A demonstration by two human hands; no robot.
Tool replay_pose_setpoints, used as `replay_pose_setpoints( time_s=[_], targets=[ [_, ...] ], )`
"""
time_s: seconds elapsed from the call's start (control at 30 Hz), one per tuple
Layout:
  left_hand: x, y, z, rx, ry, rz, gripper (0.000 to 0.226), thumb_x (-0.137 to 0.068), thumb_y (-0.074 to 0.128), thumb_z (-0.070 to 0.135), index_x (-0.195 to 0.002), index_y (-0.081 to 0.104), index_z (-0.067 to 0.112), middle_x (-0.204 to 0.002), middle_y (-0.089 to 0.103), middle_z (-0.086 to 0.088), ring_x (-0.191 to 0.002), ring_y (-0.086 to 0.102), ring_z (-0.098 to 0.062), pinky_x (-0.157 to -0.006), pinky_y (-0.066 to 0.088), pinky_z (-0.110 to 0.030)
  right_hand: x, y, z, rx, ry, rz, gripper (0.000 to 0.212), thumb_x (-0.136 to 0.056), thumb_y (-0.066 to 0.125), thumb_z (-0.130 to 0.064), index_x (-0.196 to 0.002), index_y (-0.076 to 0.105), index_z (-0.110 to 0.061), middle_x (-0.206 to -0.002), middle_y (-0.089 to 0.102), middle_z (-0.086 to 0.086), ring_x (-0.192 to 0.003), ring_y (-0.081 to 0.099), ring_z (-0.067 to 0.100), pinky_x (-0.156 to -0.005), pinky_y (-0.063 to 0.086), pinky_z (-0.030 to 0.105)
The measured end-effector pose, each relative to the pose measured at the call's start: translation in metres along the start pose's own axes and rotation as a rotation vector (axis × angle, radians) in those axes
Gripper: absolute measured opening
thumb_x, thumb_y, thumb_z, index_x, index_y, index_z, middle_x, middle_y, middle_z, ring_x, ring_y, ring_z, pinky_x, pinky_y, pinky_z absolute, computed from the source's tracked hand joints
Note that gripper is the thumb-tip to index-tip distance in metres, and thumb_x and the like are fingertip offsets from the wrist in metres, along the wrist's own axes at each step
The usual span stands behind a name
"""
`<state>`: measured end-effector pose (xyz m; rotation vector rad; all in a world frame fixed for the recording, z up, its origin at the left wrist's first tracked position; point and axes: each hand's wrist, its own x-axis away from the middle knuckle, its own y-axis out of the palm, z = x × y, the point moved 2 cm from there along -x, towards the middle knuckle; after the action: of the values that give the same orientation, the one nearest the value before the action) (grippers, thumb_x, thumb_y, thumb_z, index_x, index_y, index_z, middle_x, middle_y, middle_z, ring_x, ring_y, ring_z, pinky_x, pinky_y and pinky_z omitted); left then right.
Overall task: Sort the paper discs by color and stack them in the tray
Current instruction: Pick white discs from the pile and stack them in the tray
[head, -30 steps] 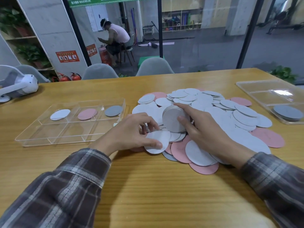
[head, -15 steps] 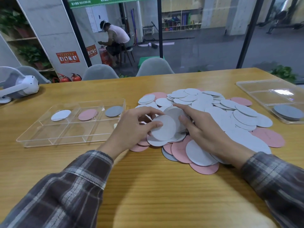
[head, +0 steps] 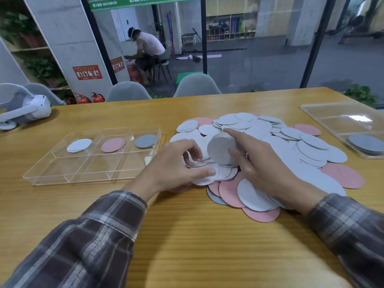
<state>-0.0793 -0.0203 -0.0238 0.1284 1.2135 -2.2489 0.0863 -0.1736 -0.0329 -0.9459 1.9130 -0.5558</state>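
While right hand grips white discs | green banner: MAXIMUM

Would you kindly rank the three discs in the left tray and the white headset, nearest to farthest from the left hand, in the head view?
From the left hand:
1. Grey disc, right compartment of the tray.
2. Pink disc, middle compartment.
3. White disc, left compartment.
4. Headset, far left on the table.

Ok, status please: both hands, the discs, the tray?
Right hand holds white stack on edge. Left hand pinches loose white disc. Tray: white disc, pink disc, grey disc. Nothing in the way.
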Motion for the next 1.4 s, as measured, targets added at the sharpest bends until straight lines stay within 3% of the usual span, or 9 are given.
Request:
replay_pose_setpoints(
  time_s=[0.17,0.3,0.43,0.7,0.8,1.0,1.17,1.27,1.4],
  targets=[
    [0.002,-0.001,-0.006,-0.100,0.094,-0.120,0.042,-0.066,0.091,0.059,-0.089,0.068,0.032,-0.091,0.064,0.016,-0.080,0.061,-0.012,-0.067,0.042,-0.011,-0.001,0.001,0.005,0.034,0.010,-0.009,0.048,-0.103,0.052,-0.017,-0.149,0.043,-0.025,-0.091,0.039,-0.040,-0.088,0.041,-0.024,-0.081,0.031,0.003],
    [0.003,0.001,-0.006,-0.103,0.081,-0.156,0.047,-0.068,0.089,0.060,-0.104,0.072,0.038,-0.101,0.060,0.015,-0.084,0.059,-0.011,-0.071,0.041,-0.009,-0.002,-0.001,0.006,0.040,0.020,-0.029,0.048,-0.103,0.051,-0.018,-0.150,0.043,-0.025,-0.086,0.039,-0.038,-0.084,0.043,-0.018,-0.078,0.032,0.004],
    [0.003,0.002,-0.005,-0.075,0.067,-0.214,0.052,-0.069,0.084,0.064,-0.117,0.072,0.048,-0.105,0.051,0.016,-0.085,0.055,-0.009,-0.073,0.040,-0.010,-0.002,-0.003,0.003,0.042,0.025,-0.039,0.047,-0.103,0.050,-0.019,-0.149,0.043,-0.023,-0.102,0.047,-0.026,-0.093,0.042,-0.006,-0.082,0.031,0.004],
    [0.004,0.004,-0.005,-0.061,0.087,-0.211,0.045,-0.069,0.088,0.061,-0.109,0.074,0.045,-0.101,0.054,0.017,-0.085,0.054,-0.008,-0.072,0.042,-0.013,-0.001,-0.003,0.006,0.025,0.004,-0.009,0.046,-0.102,0.053,-0.014,-0.147,0.047,-0.019,-0.083,0.046,-0.043,-0.085,0.045,-0.022,-0.077,0.033,0.002],
    [0.006,0.003,-0.004,-0.082,0.138,-0.183,0.044,-0.069,0.090,0.059,-0.105,0.076,0.038,-0.099,0.059,0.015,-0.086,0.057,-0.011,-0.071,0.045,-0.016,0.000,-0.003,0.008,0.015,-0.002,0.003,0.046,-0.102,0.053,-0.014,-0.147,0.047,-0.018,-0.086,0.045,-0.051,-0.084,0.045,-0.023,-0.077,0.033,0.002],
    [0.007,0.001,0.002,-0.017,0.222,-0.031,0.007,-0.082,0.086,0.024,-0.079,0.079,0.022,-0.078,0.070,0.013,-0.073,0.065,-0.014,-0.062,0.047,-0.023,0.000,-0.004,0.006,-0.011,-0.013,0.010,0.048,-0.102,0.053,-0.013,-0.149,0.046,-0.019,-0.088,0.045,-0.053,-0.085,0.045,-0.024,-0.079,0.032,0.001],
    [0.004,-0.002,0.005,-0.014,0.295,0.125,0.014,-0.092,0.074,0.025,-0.083,0.079,0.015,-0.077,0.067,0.009,-0.068,0.058,-0.010,-0.065,0.035,-0.010,0.001,-0.004,0.005,-0.033,-0.016,0.010,0.049,-0.101,0.054,-0.011,-0.149,0.046,-0.018,-0.086,0.047,-0.052,-0.083,0.047,-0.022,-0.078,0.033,0.001],
    [0.002,-0.004,0.005,-0.009,0.318,0.211,0.011,-0.095,0.075,0.020,-0.091,0.080,0.011,-0.079,0.065,0.007,-0.066,0.053,-0.009,-0.065,0.036,-0.011,0.000,-0.004,0.003,-0.039,0.006,0.008,0.049,-0.101,0.055,-0.013,-0.149,0.046,-0.020,-0.081,0.050,-0.045,-0.080,0.051,-0.015,-0.074,0.034,0.004],
    [0.000,0.000,0.006,0.079,0.257,0.265,0.009,-0.093,0.079,0.018,-0.092,0.079,0.009,-0.079,0.071,0.006,-0.064,0.063,-0.007,-0.063,0.046,-0.018,0.001,-0.003,0.002,-0.085,0.050,0.003,0.050,-0.101,0.057,-0.019,-0.148,0.047,-0.030,-0.066,0.055,-0.024,-0.064,0.053,0.004,-0.064,0.038,0.011]
  ],
)
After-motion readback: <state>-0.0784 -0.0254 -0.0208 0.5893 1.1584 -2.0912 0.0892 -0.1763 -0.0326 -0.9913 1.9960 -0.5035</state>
